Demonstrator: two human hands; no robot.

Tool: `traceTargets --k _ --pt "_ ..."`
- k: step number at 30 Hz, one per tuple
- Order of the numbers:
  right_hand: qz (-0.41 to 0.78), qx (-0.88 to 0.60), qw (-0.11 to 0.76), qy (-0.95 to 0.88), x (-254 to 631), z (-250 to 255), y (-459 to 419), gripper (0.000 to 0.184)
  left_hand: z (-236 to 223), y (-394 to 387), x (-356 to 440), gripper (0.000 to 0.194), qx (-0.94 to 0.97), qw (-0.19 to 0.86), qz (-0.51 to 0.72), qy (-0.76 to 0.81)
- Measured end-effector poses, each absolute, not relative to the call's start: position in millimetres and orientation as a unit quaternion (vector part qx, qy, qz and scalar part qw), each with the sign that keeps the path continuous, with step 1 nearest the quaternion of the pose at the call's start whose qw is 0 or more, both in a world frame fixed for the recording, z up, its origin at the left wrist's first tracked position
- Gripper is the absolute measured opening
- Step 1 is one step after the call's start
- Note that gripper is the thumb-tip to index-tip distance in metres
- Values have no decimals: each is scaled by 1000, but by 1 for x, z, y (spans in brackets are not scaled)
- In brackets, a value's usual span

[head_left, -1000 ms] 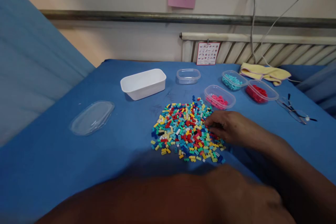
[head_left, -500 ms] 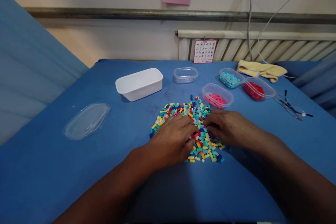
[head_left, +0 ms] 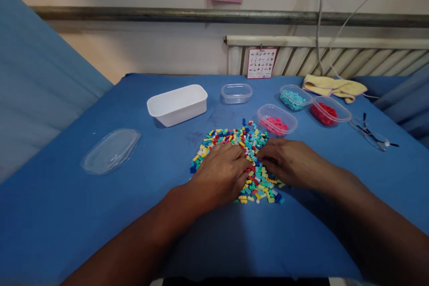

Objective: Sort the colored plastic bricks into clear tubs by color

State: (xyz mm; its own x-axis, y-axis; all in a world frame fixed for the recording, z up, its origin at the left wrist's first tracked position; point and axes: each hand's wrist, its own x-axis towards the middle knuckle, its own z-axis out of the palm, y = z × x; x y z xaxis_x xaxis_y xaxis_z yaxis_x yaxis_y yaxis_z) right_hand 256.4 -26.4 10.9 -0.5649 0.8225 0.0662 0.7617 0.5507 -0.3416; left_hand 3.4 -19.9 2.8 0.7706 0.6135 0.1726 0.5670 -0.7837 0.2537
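A spread of small toy bricks (head_left: 264, 183) in mixed colours lies on the blue tabletop (head_left: 100, 223). Over its left and middle part rests my left hand (head_left: 224, 170), fingers bent down and drawn together among the bricks. From the right, my right hand (head_left: 290, 161) reaches into the same pile, its fingers curled close to the thumb. The two sets of fingertips are a short gap apart. Whatever sits between the fingers of either hand is too small or hidden to make out. Just behind my right hand stands a clear tub of pink bricks (head_left: 276, 124).
Farther back are a white bin (head_left: 177, 106), a clear tub (head_left: 236, 94), a tub of turquoise bricks (head_left: 293, 99) and a tub of red bricks (head_left: 325, 114). Clear plastic lids (head_left: 111, 151) lie left; glasses (head_left: 373, 136) and a yellow cloth (head_left: 333, 87) lie right.
The whole view has shifted slightly. Both hands stay in the pile with small finger movements; the right fingertips have moved a little to the left. The tubs and bin have not moved.
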Motion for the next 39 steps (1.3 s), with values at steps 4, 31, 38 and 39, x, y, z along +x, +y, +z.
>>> traceTargets --k 4,31,38,39 --pt "125 -446 76 -883 255 13 -24 18 0 -18 3 21 936 88 135 313" --pt "114 -369 352 -853 236 11 -38 21 7 -19 13 29 610 583 334 419" --pt "58 -391 340 -854 243 16 -36 14 15 -17 7 34 642 559 342 398" --pt "44 -412 348 -841 247 18 -35 14 16 -15 5 36 658 531 353 400"
